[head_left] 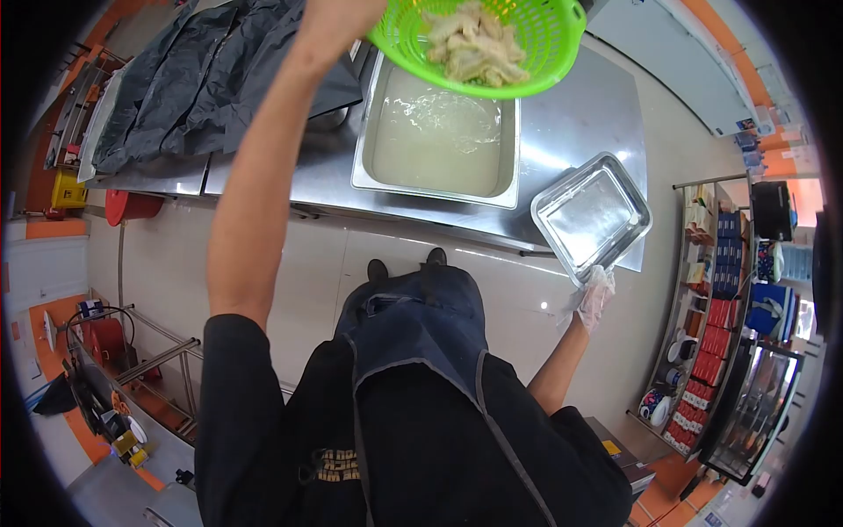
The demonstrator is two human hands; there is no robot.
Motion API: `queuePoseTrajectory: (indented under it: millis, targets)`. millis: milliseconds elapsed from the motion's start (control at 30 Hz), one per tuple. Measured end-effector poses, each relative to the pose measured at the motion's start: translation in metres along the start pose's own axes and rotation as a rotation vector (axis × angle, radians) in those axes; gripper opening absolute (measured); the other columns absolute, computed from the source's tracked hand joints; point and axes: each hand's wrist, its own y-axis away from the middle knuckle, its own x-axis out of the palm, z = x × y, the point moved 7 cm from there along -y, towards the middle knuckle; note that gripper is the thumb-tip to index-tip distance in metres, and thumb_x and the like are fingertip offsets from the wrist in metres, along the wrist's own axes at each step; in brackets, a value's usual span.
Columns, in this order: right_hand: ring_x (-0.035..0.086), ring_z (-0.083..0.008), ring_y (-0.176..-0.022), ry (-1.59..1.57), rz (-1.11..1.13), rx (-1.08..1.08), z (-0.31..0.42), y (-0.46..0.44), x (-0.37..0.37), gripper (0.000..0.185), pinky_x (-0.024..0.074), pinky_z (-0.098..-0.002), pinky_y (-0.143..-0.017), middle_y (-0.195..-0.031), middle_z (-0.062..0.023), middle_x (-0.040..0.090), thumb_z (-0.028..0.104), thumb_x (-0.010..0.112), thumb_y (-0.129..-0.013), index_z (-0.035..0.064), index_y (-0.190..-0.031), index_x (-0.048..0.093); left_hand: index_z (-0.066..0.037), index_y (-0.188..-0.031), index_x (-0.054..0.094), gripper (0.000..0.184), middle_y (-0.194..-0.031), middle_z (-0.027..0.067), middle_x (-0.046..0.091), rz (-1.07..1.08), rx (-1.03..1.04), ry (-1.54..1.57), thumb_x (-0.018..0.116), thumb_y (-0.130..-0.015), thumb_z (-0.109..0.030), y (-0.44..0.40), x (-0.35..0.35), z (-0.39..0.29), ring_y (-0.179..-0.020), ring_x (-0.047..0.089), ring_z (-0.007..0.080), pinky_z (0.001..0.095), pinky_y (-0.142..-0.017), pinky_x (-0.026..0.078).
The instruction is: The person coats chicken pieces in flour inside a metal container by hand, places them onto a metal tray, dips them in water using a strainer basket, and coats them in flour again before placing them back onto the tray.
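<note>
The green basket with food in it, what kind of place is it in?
Probably a work kitchen: there's a steel counter, a metal pan of cloudy liquid and that green basket of pale food.

- Clear, crinkled plastic glove (600,294) over your right hand (594,306).
- Bare left hand (338,26), bare forearm (256,198) behind its grip.
- Farther back from both grips, your black shirt (430,448), short-sleeved, yellowish chest lettering (341,465) toward the left-grip side.
- Between your grips, a navy bib apron (420,338) with grey straps (509,448).
- Dark shoes (436,256).
</note>
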Motion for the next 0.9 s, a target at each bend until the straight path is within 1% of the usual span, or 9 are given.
queuePoseTrajectory:
  millis: [33, 67, 167, 433, 567, 633, 700, 833, 900]
  targets:
    - [0.046, -0.0087, -0.059, -0.064, -0.025, 0.029, 0.002, 0.005, 0.002, 0.012, 0.0369, -0.0259, -0.052, -0.068, 0.0008, 0.05, 0.017, 0.053, -0.086, 0.0052, -0.083, 0.055, 0.008, -0.086, 0.065, 0.027, -0.075, 0.0273, 0.063, -0.005, 0.009, 0.017, 0.054, -0.071, -0.012, 0.006, 0.015, 0.013, -0.074, 0.067, 0.0316, 0.04, -0.064, 0.051]
    - [0.048, -0.0089, -0.06, -0.079, -0.002, -0.043, -0.006, 0.001, -0.003, 0.01, 0.0381, -0.0247, -0.052, -0.068, 0.0003, 0.051, 0.016, 0.054, -0.084, 0.0057, -0.084, 0.056, 0.006, -0.08, 0.065, 0.03, -0.075, 0.0298, 0.062, 0.032, 0.127, -0.016, 0.055, -0.066, -0.019, -0.003, 0.049, 0.044, -0.08, 0.062, 0.0433, 0.0441, -0.08, 0.049]
    - [0.047, -0.0085, -0.058, -0.197, -0.01, 0.028, 0.005, 0.011, 0.001, 0.01, 0.037, -0.0249, -0.05, -0.067, 0.0003, 0.051, 0.016, 0.055, -0.084, 0.0065, -0.082, 0.055, 0.004, -0.08, 0.066, 0.031, -0.078, 0.028, 0.063, 0.056, 0.007, -0.122, 0.058, -0.065, -0.022, 0.002, 0.073, 0.06, -0.08, 0.063, 0.0423, 0.0442, -0.077, 0.05]
    - [0.046, -0.0088, -0.063, 0.017, -0.015, -0.053, 0.015, 0.008, -0.013, 0.02, 0.0374, -0.026, -0.055, -0.068, -0.0001, 0.048, 0.019, 0.053, -0.088, 0.0041, -0.075, 0.055, 0.008, -0.088, 0.065, 0.026, -0.073, 0.0196, 0.066, -0.001, 0.042, -0.104, 0.054, -0.072, -0.01, -0.018, -0.05, -0.058, -0.07, 0.066, 0.0242, 0.0336, -0.061, 0.05]
    - [0.047, -0.0107, -0.065, 0.175, -0.016, -0.185, -0.001, -0.006, -0.023, 0.021, 0.0381, -0.0288, -0.056, -0.067, -0.0015, 0.047, 0.018, 0.053, -0.088, 0.0031, -0.073, 0.054, 0.008, -0.091, 0.065, 0.028, -0.073, 0.014, 0.067, 0.066, 0.13, 0.055, 0.052, -0.074, -0.011, 0.002, -0.026, -0.034, -0.062, 0.064, 0.0217, 0.0322, -0.057, 0.049]
    - [0.048, -0.0107, -0.065, 0.139, -0.048, -0.132, 0.002, -0.003, -0.025, 0.021, 0.0381, -0.0292, -0.056, -0.067, -0.0013, 0.047, 0.017, 0.054, -0.088, 0.0034, -0.073, 0.053, 0.001, -0.091, 0.066, 0.033, -0.073, 0.017, 0.066, 0.151, 0.025, -0.216, 0.06, -0.074, -0.027, -0.025, 0.036, 0.072, -0.067, 0.066, 0.027, 0.036, -0.064, 0.051]
    - [0.048, -0.0098, -0.064, 0.014, -0.083, -0.056, 0.003, -0.003, -0.023, 0.02, 0.0379, -0.0286, -0.055, -0.067, -0.0002, 0.048, 0.017, 0.054, -0.088, 0.0043, -0.072, 0.052, 0.003, -0.085, 0.066, 0.035, -0.081, 0.0271, 0.063, 0.183, -0.018, -0.229, 0.057, -0.068, -0.026, 0.001, 0.057, 0.073, -0.082, 0.064, 0.0386, 0.0424, -0.077, 0.049]
    - [0.047, -0.0073, -0.063, -0.095, -0.048, -0.013, 0.008, -0.006, -0.024, 0.017, 0.038, -0.0255, -0.055, -0.069, 0.001, 0.049, 0.016, 0.055, -0.088, 0.0062, -0.074, 0.052, 0.004, -0.085, 0.065, 0.035, -0.079, 0.0282, 0.062, 0.112, 0.0, -0.216, 0.057, -0.069, -0.026, -0.011, 0.031, 0.07, -0.081, 0.063, 0.0412, 0.0426, -0.075, 0.05]
    - [0.047, -0.0062, -0.062, -0.123, -0.044, 0.044, 0.027, 0.0, -0.016, 0.016, 0.0379, -0.0239, -0.055, -0.071, 0.0012, 0.051, 0.017, 0.055, -0.089, 0.0072, -0.076, 0.053, 0.005, -0.083, 0.066, 0.03, -0.072, 0.0162, 0.067, 0.185, -0.121, 0.117, 0.059, -0.076, -0.023, -0.018, 0.001, 0.066, -0.067, 0.067, 0.0239, 0.034, -0.06, 0.052]
